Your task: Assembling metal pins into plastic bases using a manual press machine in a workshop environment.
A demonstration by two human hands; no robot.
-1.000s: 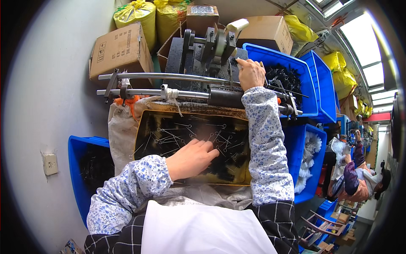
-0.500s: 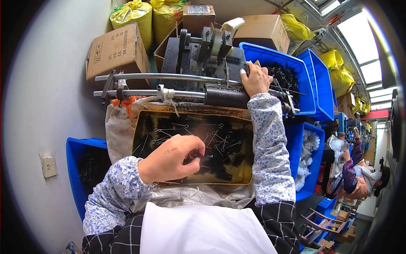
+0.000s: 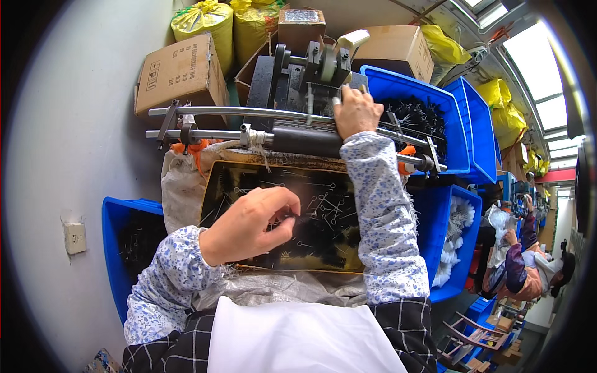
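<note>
My left hand (image 3: pixel 252 225) hovers over a yellow-rimmed tray (image 3: pixel 298 270), thumb and fingers curled into a pinch. Something small and dark shows at its fingertips, too little to name. Inside the tray lie several thin wire pieces with looped ends (image 3: pixel 326 208) among dark bristly bits. Beyond it, my right hand (image 3: pixel 357 113) grips the right end of a black sliding carriage (image 3: pixel 305 138) on two steel rails (image 3: pixel 217 134). Its fingertips are partly hidden beside the bench machine (image 3: pixel 323 71), which has a wheel on top.
Blue bins with black brushes (image 3: pixel 416 118) and white brushes (image 3: pixel 454 242) stand to the right, another blue bin (image 3: pixel 127 248) at the left. Cartons (image 3: pixel 180 78) and yellow sacks (image 3: pixel 202 28) crowd behind. A co-worker (image 3: pixel 528 261) sits far right; a wall socket (image 3: pixel 74 238) is left.
My right hand and the black carriage have slid left along the rails, uncovering an orange wrap near their right end. The left hand stays pinched over the tray. The view has shifted slightly.
</note>
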